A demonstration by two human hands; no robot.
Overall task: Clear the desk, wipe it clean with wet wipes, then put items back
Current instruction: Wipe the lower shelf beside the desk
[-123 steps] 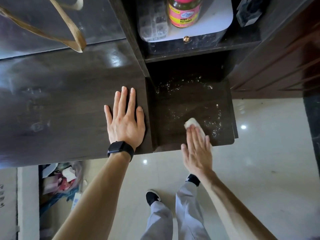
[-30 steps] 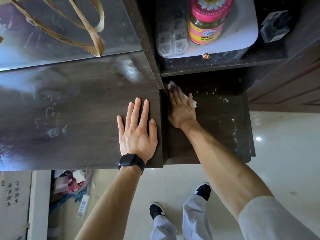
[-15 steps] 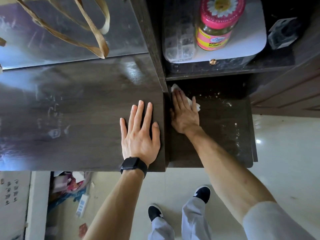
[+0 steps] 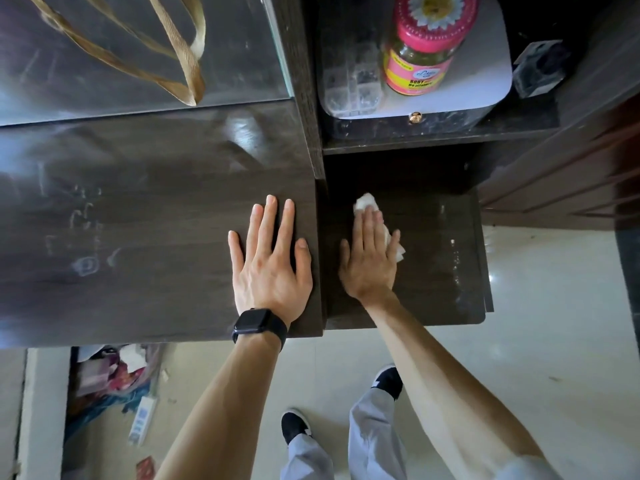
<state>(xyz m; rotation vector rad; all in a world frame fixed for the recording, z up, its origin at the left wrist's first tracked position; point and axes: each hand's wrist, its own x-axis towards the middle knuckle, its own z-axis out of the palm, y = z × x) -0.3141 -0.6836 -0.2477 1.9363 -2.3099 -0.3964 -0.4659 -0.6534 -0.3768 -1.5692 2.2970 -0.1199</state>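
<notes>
The dark wooden desk top [image 4: 138, 220] fills the left and middle of the head view, with faint smears on it. My left hand [image 4: 270, 265], wearing a black watch, lies flat with fingers spread near the desk's right front edge. To its right is a lower dark shelf [image 4: 440, 271] with pale specks along its right side. My right hand [image 4: 369, 258] presses a white wet wipe [image 4: 365, 202] flat against that shelf; the wipe shows beyond the fingertips and beside the little finger.
Above the shelf, a pink-lidded jar [image 4: 422, 46] and a clear compartment box [image 4: 349, 77] stand on a white tray [image 4: 491, 71]. A tan strap [image 4: 180, 64] lies on a glass sheet at the back left. A bag of clutter [image 4: 110, 379] sits on the floor.
My right hand has slid the wipe from the shelf's back left corner toward the front and slightly right. My left hand stays flat on the desk.
</notes>
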